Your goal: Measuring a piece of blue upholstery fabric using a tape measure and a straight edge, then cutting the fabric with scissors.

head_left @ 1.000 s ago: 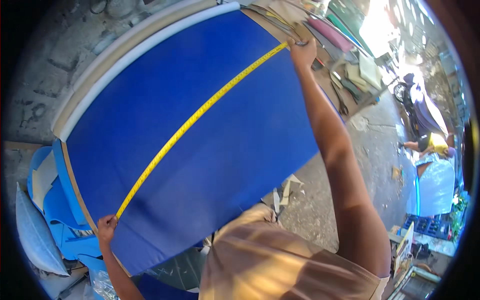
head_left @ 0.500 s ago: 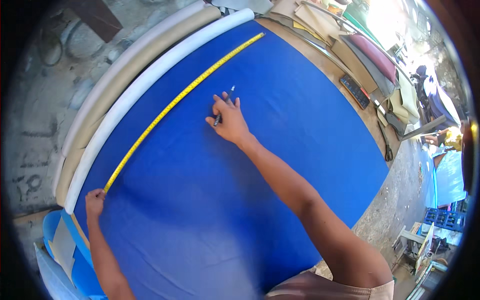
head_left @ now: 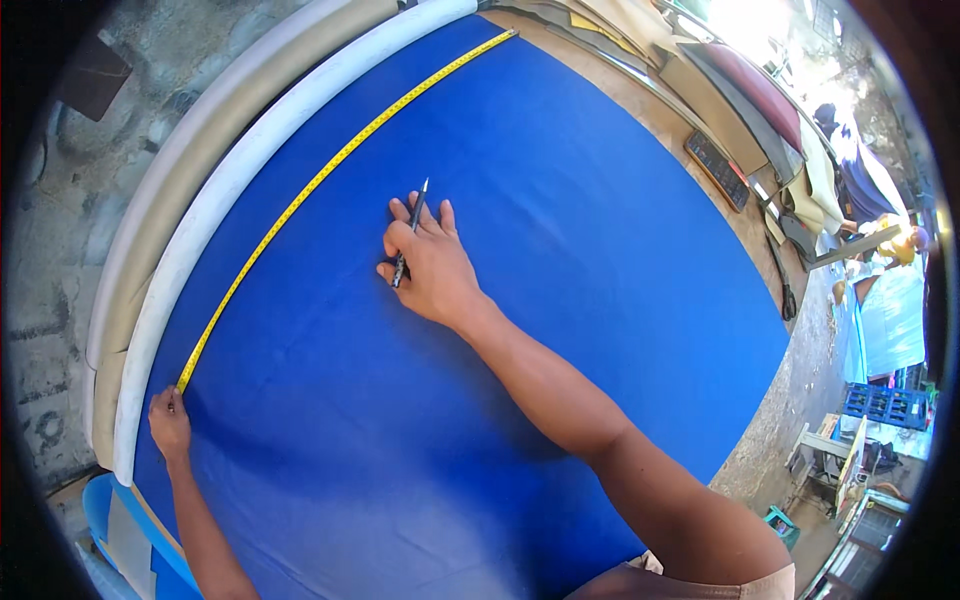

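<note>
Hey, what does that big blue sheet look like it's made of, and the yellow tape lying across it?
The blue sheet looks like matte fabric or thin vinyl: flat, even colour, faint creases, no gloss. The yellow measuring tape seems a soft flexible tailor's type, cloth or plastic, lying limp and slightly curved, pinned by the left hand. The right hand holds a slim pen, probably plastic.

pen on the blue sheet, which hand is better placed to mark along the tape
Right. The right hand already holds the pen flat on the blue sheet; the left hand pins the yellow tape end.
</note>
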Tool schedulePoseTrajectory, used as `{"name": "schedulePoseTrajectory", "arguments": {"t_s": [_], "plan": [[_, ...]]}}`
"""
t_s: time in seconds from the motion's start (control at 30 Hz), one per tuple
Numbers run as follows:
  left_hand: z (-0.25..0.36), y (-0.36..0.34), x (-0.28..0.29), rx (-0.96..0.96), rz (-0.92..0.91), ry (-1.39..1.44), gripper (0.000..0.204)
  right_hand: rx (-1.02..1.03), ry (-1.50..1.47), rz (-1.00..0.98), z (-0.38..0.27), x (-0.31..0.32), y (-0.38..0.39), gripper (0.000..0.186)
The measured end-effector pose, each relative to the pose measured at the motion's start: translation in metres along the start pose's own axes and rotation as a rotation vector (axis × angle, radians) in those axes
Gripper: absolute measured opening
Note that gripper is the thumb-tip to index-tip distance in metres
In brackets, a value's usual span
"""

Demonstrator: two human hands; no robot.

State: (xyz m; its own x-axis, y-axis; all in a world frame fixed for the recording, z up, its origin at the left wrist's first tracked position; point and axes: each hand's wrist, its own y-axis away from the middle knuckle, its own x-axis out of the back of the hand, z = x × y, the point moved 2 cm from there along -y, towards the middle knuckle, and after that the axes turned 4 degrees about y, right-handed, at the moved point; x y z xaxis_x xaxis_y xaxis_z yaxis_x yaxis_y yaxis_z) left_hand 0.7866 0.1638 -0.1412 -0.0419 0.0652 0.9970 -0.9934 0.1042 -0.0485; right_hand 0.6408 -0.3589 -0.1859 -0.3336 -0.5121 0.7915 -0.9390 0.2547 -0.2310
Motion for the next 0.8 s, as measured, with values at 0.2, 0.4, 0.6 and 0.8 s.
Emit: {"name": "schedulePoseTrajectory", "arguments": {"t_s": [0.2, 0.4, 0.6, 0.8], "plan": [[0.004, 0.002, -0.010, -0.005, 0.110, -0.090, 0.028, 0.018, -0.011, 0.022, 0.001, 0.000, 0.000, 0.027], [-0.003, 0.005, -0.024, -0.020, 0.172, -0.167, 0.029, 0.025, -0.025, 0.017, 0.004, 0.000, -0.001, 0.027], [-0.005, 0.011, -0.034, -0.028, 0.260, -0.243, 0.028, 0.017, -0.018, 0.029, 0.002, -0.003, 0.000, 0.027], [0.002, 0.017, -0.038, -0.117, 0.393, -0.332, 0.022, 0.025, -0.122, 0.146, -0.005, 0.008, -0.002, 0.020]]}}
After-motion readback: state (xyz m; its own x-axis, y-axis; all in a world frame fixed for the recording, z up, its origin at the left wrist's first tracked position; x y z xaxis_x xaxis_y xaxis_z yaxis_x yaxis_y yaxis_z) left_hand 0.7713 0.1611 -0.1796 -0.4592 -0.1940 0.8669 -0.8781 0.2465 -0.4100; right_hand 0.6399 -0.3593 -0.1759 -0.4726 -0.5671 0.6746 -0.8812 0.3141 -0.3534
